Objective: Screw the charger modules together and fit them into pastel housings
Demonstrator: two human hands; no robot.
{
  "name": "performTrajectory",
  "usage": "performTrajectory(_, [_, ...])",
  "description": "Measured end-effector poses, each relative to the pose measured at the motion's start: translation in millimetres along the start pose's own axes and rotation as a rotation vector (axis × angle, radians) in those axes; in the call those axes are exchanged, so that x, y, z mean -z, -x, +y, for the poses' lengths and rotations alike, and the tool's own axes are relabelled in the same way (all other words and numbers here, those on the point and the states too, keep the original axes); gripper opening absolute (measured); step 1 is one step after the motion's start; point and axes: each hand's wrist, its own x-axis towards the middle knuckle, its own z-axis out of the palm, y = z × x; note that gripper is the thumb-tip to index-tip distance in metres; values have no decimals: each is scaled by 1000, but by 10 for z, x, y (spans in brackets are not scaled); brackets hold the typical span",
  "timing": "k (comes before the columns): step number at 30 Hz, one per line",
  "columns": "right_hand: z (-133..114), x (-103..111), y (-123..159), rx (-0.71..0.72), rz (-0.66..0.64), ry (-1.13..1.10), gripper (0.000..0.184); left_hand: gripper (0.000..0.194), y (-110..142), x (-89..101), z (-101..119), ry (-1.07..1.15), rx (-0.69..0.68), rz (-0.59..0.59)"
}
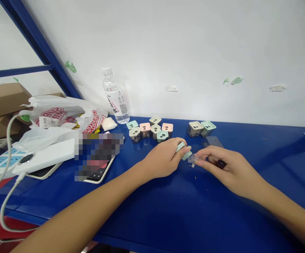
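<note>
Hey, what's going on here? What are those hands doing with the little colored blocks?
A person is working at a blue table with bare hands. The left hand holds a small pale green plastic piece, and the right hand pinches a clear plastic bit right beside it. More small pastel two-holed blocks stand in groups behind the hands, near a water bottle.

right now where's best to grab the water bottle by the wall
Grip the plastic water bottle around its labelled middle, coming from the front. Its straight body is easy to wrap, while the narrow cap end offers less. The white wall stands close behind it and a white plastic bag crowds its left.
</note>
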Motion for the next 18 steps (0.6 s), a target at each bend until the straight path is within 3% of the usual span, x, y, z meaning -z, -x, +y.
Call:
performTrajectory(9, [-124, 11, 8, -151, -92, -94, 31, 37, 35, -61, 41, 72, -44, 19])
performTrajectory(18, [-170, -24, 3, -233, -132, -78, 35, 36, 51, -102, 53, -17, -53, 74])
